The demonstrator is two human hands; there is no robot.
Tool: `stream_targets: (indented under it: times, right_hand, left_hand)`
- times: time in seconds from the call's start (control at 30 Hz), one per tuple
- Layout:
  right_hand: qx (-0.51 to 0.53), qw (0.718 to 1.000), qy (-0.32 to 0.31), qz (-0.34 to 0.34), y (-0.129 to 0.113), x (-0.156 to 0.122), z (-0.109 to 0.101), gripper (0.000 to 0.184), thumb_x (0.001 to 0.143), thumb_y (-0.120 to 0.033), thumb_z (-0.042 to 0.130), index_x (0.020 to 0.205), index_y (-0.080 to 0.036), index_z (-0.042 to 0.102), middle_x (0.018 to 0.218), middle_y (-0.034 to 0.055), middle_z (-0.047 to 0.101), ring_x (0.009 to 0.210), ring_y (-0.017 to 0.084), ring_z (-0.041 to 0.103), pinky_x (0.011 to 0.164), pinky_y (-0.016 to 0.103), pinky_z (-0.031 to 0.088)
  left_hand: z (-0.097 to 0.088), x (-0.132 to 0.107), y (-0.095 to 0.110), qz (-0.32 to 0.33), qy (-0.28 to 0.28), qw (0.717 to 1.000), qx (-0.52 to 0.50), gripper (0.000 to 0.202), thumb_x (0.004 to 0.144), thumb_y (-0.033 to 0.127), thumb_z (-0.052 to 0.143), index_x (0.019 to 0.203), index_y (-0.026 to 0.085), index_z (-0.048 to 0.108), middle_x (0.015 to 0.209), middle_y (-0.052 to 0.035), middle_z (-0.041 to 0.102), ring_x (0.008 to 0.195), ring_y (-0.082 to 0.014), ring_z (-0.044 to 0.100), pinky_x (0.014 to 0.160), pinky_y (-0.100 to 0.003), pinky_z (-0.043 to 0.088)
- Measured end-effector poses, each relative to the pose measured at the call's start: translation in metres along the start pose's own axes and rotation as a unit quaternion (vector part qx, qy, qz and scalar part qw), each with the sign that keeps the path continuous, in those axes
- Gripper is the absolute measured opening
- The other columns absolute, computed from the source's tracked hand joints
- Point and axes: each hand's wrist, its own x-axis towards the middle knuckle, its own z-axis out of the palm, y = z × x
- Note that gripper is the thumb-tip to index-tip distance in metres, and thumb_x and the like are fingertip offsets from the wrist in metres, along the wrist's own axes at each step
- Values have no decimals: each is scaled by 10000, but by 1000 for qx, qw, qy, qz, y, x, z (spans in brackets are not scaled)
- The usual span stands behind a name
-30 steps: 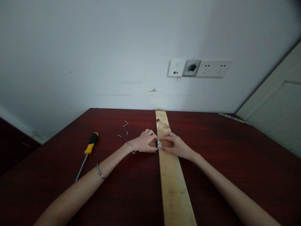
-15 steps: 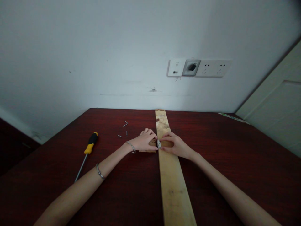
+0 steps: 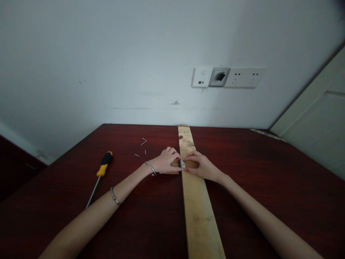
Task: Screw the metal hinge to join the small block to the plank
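Near the centre of the frame, a small silvery metal plate with dark holes (image 3: 182,164) sits at the left edge of a long, flat, pale wooden board (image 3: 201,216) that runs from the middle of the frame down to the bottom edge. The person's left hand (image 3: 167,161) comes in from the lower left, its thumb and forefinger clamped on the plate at its near and far ends. The right hand (image 3: 202,166), from the lower right, pinches the same plate from the other side, thumb and fingers arched over the board. Beneath the left hand, partly hidden by it, lies a short, brownish wooden piece (image 3: 169,173), jutting left from beside the board; whether the two touch cannot be told. Two silvery bracelets circle the left arm, one at the wrist and one higher up. Left of the hands, four small grey metal screws (image 3: 137,155) lie scattered on a dark red wood-grained tabletop (image 3: 151,223). Further left, a screwdriver with a yellow and black handle (image 3: 104,164) lies slantwise, its shaft pointing to the lower left. At upper right, white socket panels (image 3: 244,78) are set in a pale wall (image 3: 121,54).
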Motion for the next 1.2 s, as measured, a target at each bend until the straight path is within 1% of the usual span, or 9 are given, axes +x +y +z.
stream_targets:
  times: [0.13,0.53,0.8,1.03,1.2]
  right_hand:
    - [-3,1000,1,-2,0,0,0,295,745,-330,671,1015,-212,666,1030,63,560,973,184,552,907,347,448]
    - [-7,1000,5,6,0,0,1,293,743,-344,669,1009,-222,666,1019,61,562,965,189,550,899,359,450]
    - [-5,1000,6,8,-1,0,1,284,737,-338,675,995,-219,665,1012,61,559,957,188,552,888,358,455]
    - [-5,1000,7,7,0,0,1,302,736,-343,674,1011,-217,657,1023,58,553,963,186,551,887,347,455]
    - [-10,1000,-4,11,1,0,0,316,742,-354,665,1029,-222,661,1031,60,555,981,193,548,904,357,450]
  left_hand:
    - [0,0,0,0,1,1000,2,371,779,447,628,1035,192,546,1069,-68,460,1073,-247,372,964,-404,346]
    - [2,1,-2,-2,-1,1000,5,421,740,450,661,1048,190,543,1089,-72,462,1077,-252,373,963,-409,353]
    - [0,1,0,-7,-10,1000,8,435,758,474,642,1063,177,552,1100,-85,464,1077,-256,379,962,-410,352]
    - [0,0,0,-8,-10,1000,5,408,777,479,616,1056,189,548,1092,-76,465,1076,-250,376,965,-409,346]
    - [0,0,0,-4,-6,1000,6,401,782,484,608,1049,192,546,1087,-72,470,1075,-248,376,965,-408,343]
